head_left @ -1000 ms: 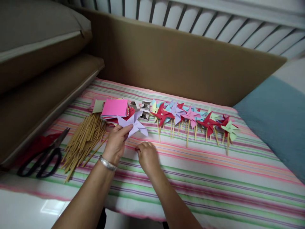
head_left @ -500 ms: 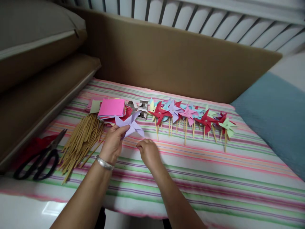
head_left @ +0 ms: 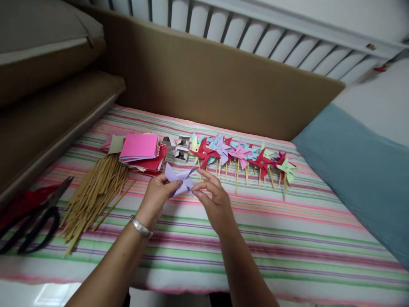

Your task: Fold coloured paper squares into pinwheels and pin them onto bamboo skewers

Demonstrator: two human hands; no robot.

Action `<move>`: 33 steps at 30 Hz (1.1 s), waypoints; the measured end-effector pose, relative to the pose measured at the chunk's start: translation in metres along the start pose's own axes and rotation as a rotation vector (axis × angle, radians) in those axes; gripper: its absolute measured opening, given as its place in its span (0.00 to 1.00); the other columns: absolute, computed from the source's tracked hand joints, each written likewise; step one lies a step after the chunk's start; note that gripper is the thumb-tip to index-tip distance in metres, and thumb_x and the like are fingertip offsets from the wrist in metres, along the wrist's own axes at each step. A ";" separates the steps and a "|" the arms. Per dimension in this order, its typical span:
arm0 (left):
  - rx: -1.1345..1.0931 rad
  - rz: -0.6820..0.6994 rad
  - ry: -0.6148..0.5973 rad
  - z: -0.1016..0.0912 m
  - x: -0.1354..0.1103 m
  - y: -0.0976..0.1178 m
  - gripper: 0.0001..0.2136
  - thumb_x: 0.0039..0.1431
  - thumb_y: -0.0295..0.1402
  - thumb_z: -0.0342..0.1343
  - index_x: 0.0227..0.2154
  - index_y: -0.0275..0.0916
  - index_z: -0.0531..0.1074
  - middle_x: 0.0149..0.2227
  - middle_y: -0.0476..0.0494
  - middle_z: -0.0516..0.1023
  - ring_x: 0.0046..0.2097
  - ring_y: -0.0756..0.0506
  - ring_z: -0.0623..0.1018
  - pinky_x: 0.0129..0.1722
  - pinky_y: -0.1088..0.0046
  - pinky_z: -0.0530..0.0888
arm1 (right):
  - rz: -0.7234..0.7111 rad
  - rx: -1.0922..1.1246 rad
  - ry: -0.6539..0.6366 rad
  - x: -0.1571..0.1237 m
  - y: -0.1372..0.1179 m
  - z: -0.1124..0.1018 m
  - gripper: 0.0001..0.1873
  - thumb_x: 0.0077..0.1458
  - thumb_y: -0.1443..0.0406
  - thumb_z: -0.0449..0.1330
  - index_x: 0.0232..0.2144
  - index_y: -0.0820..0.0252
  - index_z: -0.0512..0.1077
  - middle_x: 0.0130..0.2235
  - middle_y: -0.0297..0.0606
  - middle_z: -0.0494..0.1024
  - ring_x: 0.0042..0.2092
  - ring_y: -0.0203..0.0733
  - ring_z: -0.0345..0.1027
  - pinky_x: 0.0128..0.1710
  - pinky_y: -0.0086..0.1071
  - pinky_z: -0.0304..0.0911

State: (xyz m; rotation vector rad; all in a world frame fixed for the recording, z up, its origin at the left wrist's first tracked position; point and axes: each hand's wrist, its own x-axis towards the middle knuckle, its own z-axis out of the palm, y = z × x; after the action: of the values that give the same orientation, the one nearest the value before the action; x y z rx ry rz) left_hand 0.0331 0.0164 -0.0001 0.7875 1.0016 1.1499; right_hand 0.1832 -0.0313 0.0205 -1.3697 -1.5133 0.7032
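A lavender paper pinwheel [head_left: 182,175] with folded blades is held above the striped cloth. My left hand [head_left: 156,194] pinches it, thumb pressed on its middle and fingers underneath. My right hand [head_left: 214,198] is at its right side, thumb and fingertips on the edge of a blade; exactly how firmly they grip cannot be made out. No stick shows on this pinwheel. Behind the hands, left of centre, lies a stack of coloured paper [head_left: 139,146], pink on top. Small open boxes [head_left: 182,154] stand just beyond the pinwheel; dark small items sit in one.
Pinwheels on sticks [head_left: 240,154] lie in a row to the right. A bundle of wooden sticks [head_left: 96,187] and black-handled scissors [head_left: 41,221] lie on the left, near red material [head_left: 30,202]. A brown board [head_left: 204,85] rises behind the striped cloth [head_left: 287,256].
My right hand has come up to the pinwheel, and its fingers now meet the right-hand blades. My left hand keeps its hold. The view has shifted slightly right.
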 end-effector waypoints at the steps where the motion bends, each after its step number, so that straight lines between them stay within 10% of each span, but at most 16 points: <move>1: 0.007 0.001 -0.017 0.003 -0.002 -0.001 0.09 0.36 0.30 0.66 0.25 0.35 0.77 0.25 0.46 0.79 0.27 0.49 0.75 0.30 0.73 0.69 | -0.006 0.003 0.008 0.000 0.001 0.002 0.06 0.49 0.68 0.57 0.27 0.55 0.74 0.58 0.38 0.63 0.60 0.46 0.54 0.57 0.43 0.50; 8: 0.011 0.011 -0.050 0.016 -0.007 -0.008 0.08 0.37 0.30 0.66 0.25 0.36 0.78 0.26 0.46 0.80 0.27 0.49 0.75 0.30 0.74 0.68 | 0.064 0.054 0.076 0.000 0.012 0.011 0.05 0.48 0.68 0.58 0.25 0.56 0.75 0.64 0.34 0.51 0.64 0.47 0.43 0.61 0.44 0.43; 33: -0.010 0.000 -0.104 0.017 -0.010 -0.006 0.07 0.38 0.30 0.65 0.25 0.37 0.79 0.25 0.46 0.79 0.27 0.49 0.74 0.30 0.74 0.68 | 0.037 0.018 0.116 0.000 0.016 0.013 0.04 0.50 0.66 0.58 0.26 0.56 0.73 0.61 0.39 0.58 0.63 0.47 0.48 0.60 0.45 0.45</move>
State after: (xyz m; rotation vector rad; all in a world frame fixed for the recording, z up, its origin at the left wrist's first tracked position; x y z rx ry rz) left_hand 0.0499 0.0052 0.0027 0.8304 0.9092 1.1020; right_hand 0.1784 -0.0261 0.0011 -1.4041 -1.3905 0.6474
